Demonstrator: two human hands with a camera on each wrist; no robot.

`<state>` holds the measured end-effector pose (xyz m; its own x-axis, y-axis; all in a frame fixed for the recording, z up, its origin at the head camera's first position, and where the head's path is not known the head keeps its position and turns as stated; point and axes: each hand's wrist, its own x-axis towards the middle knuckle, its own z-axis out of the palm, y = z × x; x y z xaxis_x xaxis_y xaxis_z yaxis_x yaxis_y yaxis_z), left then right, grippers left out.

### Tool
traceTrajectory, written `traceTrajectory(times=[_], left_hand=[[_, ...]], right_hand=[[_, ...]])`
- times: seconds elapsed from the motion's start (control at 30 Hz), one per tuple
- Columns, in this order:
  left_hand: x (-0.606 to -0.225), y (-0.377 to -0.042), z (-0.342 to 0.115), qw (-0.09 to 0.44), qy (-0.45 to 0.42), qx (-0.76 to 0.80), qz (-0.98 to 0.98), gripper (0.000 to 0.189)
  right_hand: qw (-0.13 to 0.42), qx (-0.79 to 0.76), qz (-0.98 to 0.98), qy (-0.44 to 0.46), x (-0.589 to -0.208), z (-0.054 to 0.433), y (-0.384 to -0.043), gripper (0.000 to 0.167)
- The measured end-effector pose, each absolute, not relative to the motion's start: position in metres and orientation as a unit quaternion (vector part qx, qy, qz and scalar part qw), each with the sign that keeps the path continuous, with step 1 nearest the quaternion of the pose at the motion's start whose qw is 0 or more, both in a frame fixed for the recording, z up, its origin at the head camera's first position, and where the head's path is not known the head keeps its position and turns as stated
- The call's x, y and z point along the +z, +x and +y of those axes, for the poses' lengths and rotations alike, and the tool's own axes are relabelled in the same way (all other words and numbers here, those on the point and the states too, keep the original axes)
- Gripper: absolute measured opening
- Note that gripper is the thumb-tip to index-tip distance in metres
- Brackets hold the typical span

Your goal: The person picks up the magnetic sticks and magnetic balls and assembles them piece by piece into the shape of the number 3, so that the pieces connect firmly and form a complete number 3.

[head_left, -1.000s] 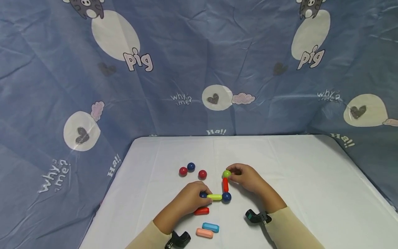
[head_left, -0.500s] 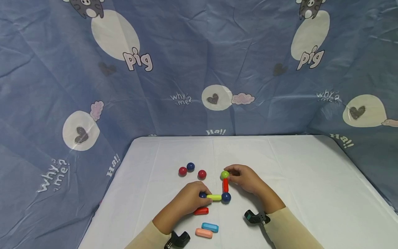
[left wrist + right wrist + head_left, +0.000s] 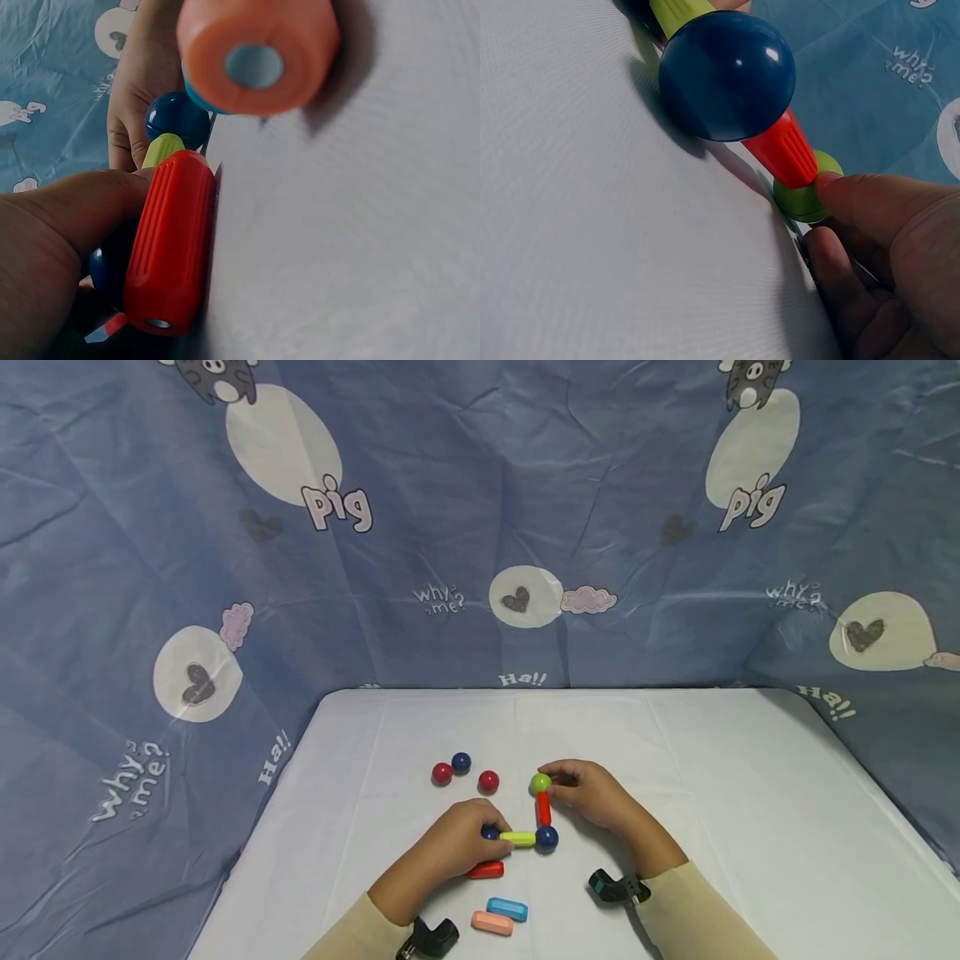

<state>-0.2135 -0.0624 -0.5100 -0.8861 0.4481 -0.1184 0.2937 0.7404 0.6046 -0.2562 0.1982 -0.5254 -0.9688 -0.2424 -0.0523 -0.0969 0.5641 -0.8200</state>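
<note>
On the white table a chain of toy building pieces forms an L. My left hand [image 3: 465, 837] holds its left end, fingers around a blue ball [image 3: 490, 832] and the thumb at a yellow-green rod [image 3: 521, 839]. That rod meets a larger-looking blue ball [image 3: 547, 838] at the corner. From there a red rod [image 3: 543, 809] runs away from me to a lime green ball [image 3: 539, 782], which my right hand [image 3: 595, 791] pinches between thumb and fingers. A loose red rod [image 3: 172, 240] lies right beside my left hand, partly covered by it in the head view.
Nearer to me lie a blue rod [image 3: 507, 909] and an orange rod [image 3: 492, 923], side by side. Beyond my left hand are two red balls [image 3: 442, 773] and a dark blue ball [image 3: 461, 763]. A blue printed curtain [image 3: 420, 643] hangs behind the table.
My right hand has shifted slightly left and toward me with the lime green ball, and the red rod's far end has stayed against it. My left hand has hardly moved.
</note>
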Motion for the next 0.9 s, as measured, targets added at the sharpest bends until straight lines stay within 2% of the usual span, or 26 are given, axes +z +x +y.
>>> traceTrajectory(times=[0.5,0.7,0.9], left_hand=[[-0.51,-0.211,-0.063,0.142,0.204,0.295,0.922,0.014],[-0.51,-0.212,-0.063,0.139,0.208,0.287,0.925,0.015],[-0.509,-0.212,-0.065,0.131,0.216,0.291,0.923,0.014]], right_hand=[[0.079,-0.474,0.872,-0.095,-0.531,0.201,-0.255,0.033],[0.033,-0.468,0.88,-0.071,-0.519,0.194,-0.255,0.03],[0.012,-0.449,0.888,-0.101,-0.502,0.177,-0.251,0.024]])
